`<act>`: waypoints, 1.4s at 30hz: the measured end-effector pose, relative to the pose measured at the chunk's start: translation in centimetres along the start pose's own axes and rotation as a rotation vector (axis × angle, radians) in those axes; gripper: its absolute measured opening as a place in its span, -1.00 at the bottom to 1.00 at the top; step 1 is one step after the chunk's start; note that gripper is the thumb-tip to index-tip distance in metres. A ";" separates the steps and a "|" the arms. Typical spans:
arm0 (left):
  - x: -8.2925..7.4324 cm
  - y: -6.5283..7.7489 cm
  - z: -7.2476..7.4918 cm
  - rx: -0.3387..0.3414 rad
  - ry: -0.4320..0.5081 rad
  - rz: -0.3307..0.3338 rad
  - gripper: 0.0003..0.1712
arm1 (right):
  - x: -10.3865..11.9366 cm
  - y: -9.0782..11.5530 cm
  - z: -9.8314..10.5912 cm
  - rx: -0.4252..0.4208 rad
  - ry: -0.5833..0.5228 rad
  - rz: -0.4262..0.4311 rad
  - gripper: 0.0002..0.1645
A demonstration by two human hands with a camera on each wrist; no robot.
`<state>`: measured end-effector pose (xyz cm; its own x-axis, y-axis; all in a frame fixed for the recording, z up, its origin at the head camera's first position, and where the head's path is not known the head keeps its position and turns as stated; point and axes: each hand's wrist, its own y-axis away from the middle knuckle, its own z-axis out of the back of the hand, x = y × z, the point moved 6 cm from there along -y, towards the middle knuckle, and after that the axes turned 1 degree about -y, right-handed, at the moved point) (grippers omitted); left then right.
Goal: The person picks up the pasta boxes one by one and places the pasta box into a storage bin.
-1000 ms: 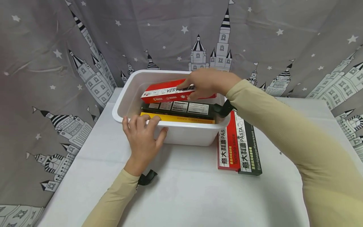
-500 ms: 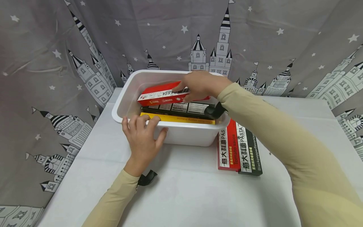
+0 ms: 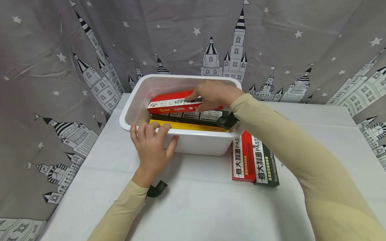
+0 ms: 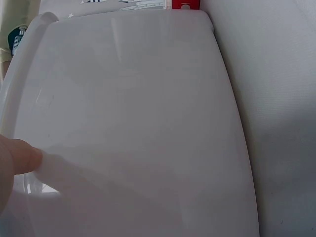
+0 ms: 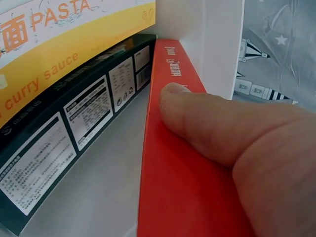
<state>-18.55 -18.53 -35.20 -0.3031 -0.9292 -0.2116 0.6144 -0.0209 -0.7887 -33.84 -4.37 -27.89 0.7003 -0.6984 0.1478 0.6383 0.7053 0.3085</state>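
My left hand [image 3: 150, 152] grips the near rim of a white plastic bin [image 3: 202, 144], its fingers hooked over the edge and thumb on the outer wall. Inside the bin, my right hand [image 3: 215, 95] pinches a red pasta box [image 3: 164, 104], thumb pressed on its near side; the other fingers are hidden in the right wrist view. That box lies lengthwise, near the bin's back wall. In front of it stand a dark green box [image 5: 89, 113] and, against the near wall, a yellow curry sauce pasta box [image 5: 98, 29]. A floor gap shows between the green and red boxes.
To the right of the bin, a red tomato sauce pasta box [image 3: 243, 160] and a black pepper pasta box [image 3: 265, 164] lie side by side on the white table [image 3: 205, 204]. A grey curtain [image 3: 181, 30] with castles and stars hangs behind.
My right hand has moved down and slightly left, lowering the red pasta box deeper into the bin. The left hand and the bin have stayed put.
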 end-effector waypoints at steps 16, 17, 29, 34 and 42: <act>0.0 0.1 0.0 -0.024 -0.006 -0.021 -0.69 | -2.0 -0.7 -2.1 0.005 -0.084 -0.069 -0.18; 0.0 0.1 0.0 -0.032 -0.008 -0.026 -0.69 | -2.1 -0.8 -2.2 0.005 -0.098 -0.071 -0.17; 0.0 0.1 0.0 -0.007 -0.004 -0.007 -0.69 | -2.5 -0.9 -3.1 0.021 -0.167 -0.086 -0.15; -0.1 0.0 0.1 0.004 0.000 -0.008 -0.68 | -2.5 -0.9 -2.9 -0.027 -0.140 -0.076 -0.13; 0.0 0.0 0.0 0.006 -0.001 -0.008 -0.67 | -2.4 -0.6 -2.5 -0.062 -0.123 -0.059 -0.11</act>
<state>-18.52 -18.53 -35.19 -0.3069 -0.9294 -0.2050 0.6167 -0.0301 -0.7867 -35.14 -2.84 -30.82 0.6185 -0.7461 0.2464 0.6986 0.6657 0.2621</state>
